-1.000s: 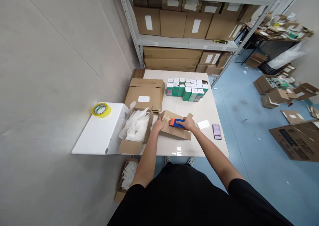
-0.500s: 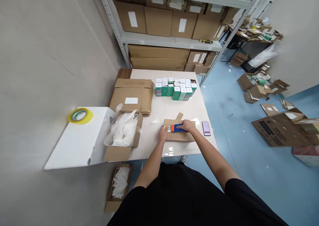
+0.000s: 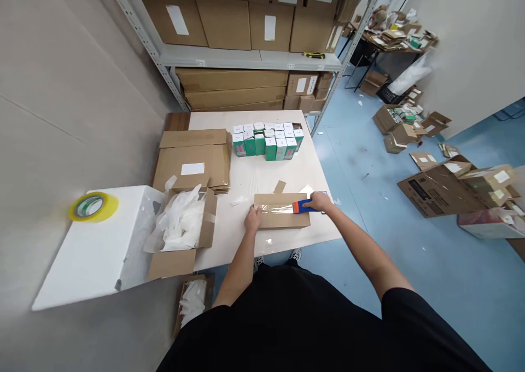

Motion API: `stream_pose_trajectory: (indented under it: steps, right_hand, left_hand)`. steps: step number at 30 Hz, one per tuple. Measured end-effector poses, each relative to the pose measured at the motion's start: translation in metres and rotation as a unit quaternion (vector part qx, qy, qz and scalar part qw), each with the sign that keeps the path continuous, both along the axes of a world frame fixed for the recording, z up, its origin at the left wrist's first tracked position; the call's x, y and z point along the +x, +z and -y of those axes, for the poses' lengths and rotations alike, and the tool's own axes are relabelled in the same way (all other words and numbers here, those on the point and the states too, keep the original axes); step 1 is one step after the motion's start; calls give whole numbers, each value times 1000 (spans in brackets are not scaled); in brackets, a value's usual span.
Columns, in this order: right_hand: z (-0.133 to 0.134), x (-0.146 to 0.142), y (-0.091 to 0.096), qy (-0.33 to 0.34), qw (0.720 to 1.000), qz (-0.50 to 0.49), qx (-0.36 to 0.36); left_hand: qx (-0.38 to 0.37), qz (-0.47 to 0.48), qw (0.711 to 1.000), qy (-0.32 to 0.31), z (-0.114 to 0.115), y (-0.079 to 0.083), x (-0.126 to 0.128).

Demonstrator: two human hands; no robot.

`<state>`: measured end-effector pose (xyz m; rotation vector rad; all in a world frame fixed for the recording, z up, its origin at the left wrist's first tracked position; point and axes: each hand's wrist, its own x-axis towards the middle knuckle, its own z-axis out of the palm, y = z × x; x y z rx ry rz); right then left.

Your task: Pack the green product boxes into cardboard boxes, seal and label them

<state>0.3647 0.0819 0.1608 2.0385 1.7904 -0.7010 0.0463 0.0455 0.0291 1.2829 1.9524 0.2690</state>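
A closed cardboard box (image 3: 283, 222) lies near the front edge of the table. My left hand (image 3: 252, 219) grips its left end, fingers closed against the edge. Wrapped around the handle of a blue and orange tape dispenser (image 3: 301, 206), my right hand (image 3: 319, 201) is at the box's right end. A shiny strip of clear tape (image 3: 276, 209) runs along the box top between my left hand and the dispenser. The phone beyond my right hand is mostly hidden by that hand.
Several green and white small boxes (image 3: 270, 142) stand at the table's back. Flattened cartons (image 3: 192, 153) and an open carton of white plastic bags (image 3: 182, 219) are on the left. Yellow tape roll (image 3: 94, 207) sits on a white surface. A shelf (image 3: 246, 59) stands behind.
My right hand has drawn the dispenser rightward along the box, leaving a longer tape strip. My left hand stays at the left end. The view has shifted to the right.
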Motion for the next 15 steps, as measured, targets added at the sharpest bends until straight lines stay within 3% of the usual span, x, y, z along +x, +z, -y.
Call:
stream_pose_trajectory:
  steps: [3, 6, 9, 15]
  right_hand:
    - [14, 68, 4, -38, 999, 25, -3]
    - [28, 110, 1, -78, 996, 26, -16]
    - [32, 119, -11, -91, 995, 24, -13]
    - [32, 93, -24, -99, 995, -14, -1]
  left_hand:
    - [3, -7, 1000, 3, -2, -2, -1]
    - [8, -8, 1000, 1, -2, -5, -1]
    - [6, -8, 1000, 5, -3, -9, -3]
    - [-3, 31, 999, 10, -6, -14, -25]
